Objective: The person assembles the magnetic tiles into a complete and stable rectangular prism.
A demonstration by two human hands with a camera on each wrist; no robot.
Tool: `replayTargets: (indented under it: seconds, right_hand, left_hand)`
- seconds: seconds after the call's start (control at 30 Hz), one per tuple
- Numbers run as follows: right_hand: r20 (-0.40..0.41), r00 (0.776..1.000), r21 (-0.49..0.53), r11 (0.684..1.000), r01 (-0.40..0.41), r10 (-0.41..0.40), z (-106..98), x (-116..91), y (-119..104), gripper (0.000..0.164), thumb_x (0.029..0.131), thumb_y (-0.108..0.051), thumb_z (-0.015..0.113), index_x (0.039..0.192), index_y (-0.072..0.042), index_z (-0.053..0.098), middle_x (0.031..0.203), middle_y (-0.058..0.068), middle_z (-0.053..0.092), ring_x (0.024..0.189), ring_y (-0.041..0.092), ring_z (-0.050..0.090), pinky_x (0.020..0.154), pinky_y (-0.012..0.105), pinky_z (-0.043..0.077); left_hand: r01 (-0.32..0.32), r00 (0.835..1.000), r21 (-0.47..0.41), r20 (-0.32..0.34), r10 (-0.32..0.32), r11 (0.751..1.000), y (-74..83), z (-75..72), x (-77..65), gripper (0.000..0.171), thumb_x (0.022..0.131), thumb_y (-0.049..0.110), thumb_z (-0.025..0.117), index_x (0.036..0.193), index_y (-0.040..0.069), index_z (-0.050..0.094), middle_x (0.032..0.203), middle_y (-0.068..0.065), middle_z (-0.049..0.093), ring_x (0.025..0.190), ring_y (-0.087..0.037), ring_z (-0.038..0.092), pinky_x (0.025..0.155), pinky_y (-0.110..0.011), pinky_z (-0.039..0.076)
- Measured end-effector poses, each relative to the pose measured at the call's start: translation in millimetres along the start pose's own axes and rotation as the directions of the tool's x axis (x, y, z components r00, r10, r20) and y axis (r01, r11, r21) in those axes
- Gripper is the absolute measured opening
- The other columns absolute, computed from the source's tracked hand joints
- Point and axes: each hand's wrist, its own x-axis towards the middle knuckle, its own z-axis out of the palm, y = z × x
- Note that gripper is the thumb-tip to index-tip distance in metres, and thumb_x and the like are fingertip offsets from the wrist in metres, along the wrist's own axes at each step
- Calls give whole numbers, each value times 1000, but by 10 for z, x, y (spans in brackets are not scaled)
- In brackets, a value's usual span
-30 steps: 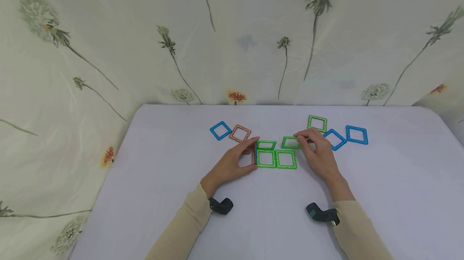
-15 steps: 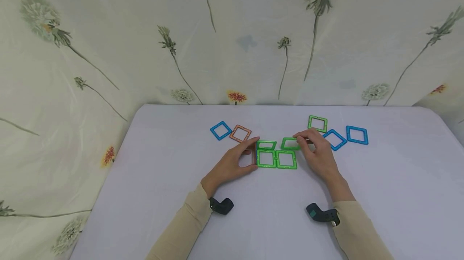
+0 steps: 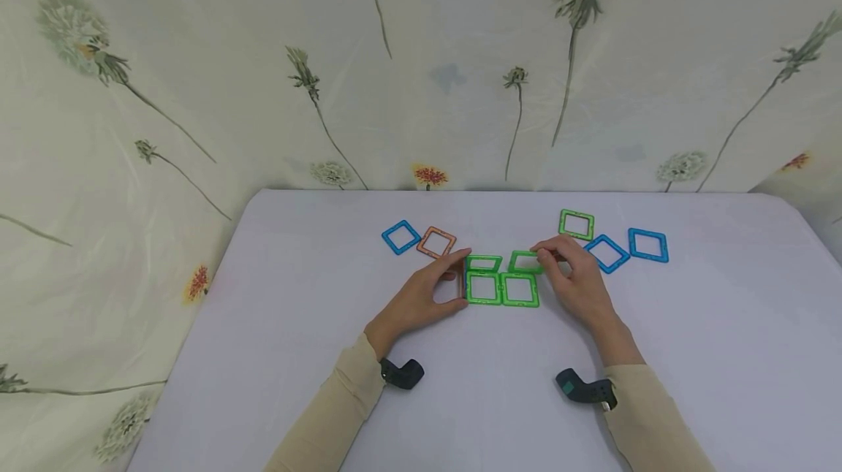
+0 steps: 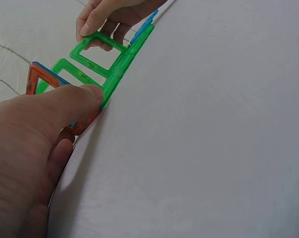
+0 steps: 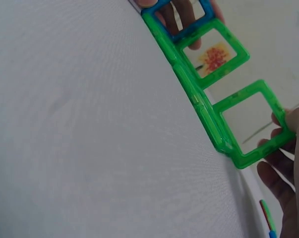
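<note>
Two green square magnetic tiles lie side by side on the table, the left base tile (image 3: pixel 483 303) and the right base tile (image 3: pixel 520 304). Along the left one's back edge stands another green tile (image 3: pixel 484 259). My left hand (image 3: pixel 417 304) grips an upright tile (image 4: pixel 50 78) at the left end, thumb at its front edge and forefinger at its back; it shows orange outside and blue inside. My right hand (image 3: pixel 579 278) pinches the outer edge of a green tile (image 5: pixel 237 95), held upright at the right base tile's back edge, a gap separating it from its standing neighbour.
Behind my left hand lie a blue tile (image 3: pixel 388 242) and an orange tile (image 3: pixel 424 234). Beyond my right hand are a green tile (image 3: pixel 577 212), a blue tile (image 3: pixel 618 265) and a second blue tile (image 3: pixel 647 259). A floral curtain (image 3: pixel 421 92) hangs behind the white table (image 3: pixel 487 399).
The green tile in my right hand has shifted slightly left and toward the back edge of the right base tile. My left hand keeps its grip and has hardly moved.
</note>
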Motion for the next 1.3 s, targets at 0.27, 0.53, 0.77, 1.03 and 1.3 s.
replayTargets:
  seconds: [0.27, 0.53, 0.77, 1.03, 1.3]
  right_hand:
    - [11, 1000, 10, 1000, -15, 15, 19, -17, 76, 14, 89, 3, 59, 98, -5, 66, 93, 8, 63, 87, 5, 54, 80, 3, 40]
    - [52, 998, 40, 998, -38, 36, 17, -30, 103, 13, 94, -11, 56, 100, -12, 67, 96, 1, 63, 89, 4, 57, 83, 7, 44]
    - [65, 997, 40, 998, -49, 46, 10, -42, 107, 12, 95, -12, 56, 99, -14, 66, 96, -5, 62, 91, 1, 56, 82, 6, 45]
    - [74, 996, 48, 997, -52, 49, 16, -40, 92, 12, 95, -10, 55, 98, -14, 66, 96, -4, 62, 91, 2, 55, 83, 6, 45]
    - [76, 996, 58, 997, -45, 41, 18, -30, 88, 12, 94, -9, 56, 99, -10, 66, 95, -2, 62, 90, 2, 55, 84, 6, 45]
  left_hand:
    - [0, 1000, -2, 3, 0, 1000, -11, -1, 0, 81, 82, 20, 74, 149, 24, 28, 138, 5, 47, 115, -8, 54, 100, -19, 46]
    - [-11, 1000, -1, 0, 11, 1000, -28, 2, -1, 81, 83, 21, 73, 149, 25, 27, 140, 5, 46, 116, -8, 54, 100, -19, 46]
    - [-11, 1000, -1, 1, 11, 1000, -24, 7, 0, 81, 82, 20, 74, 149, 23, 27, 140, 5, 47, 116, -8, 54, 100, -19, 46]
    - [2, 1000, 8, 2, -2, 1000, -4, 2, 4, 82, 82, 20, 74, 149, 24, 27, 139, 5, 48, 115, -9, 54, 100, -19, 46]
    - [6, 1000, 12, 2, -6, 1000, -6, 1, 1, 81, 83, 21, 73, 149, 27, 27, 139, 5, 47, 115, -8, 54, 100, -19, 46]
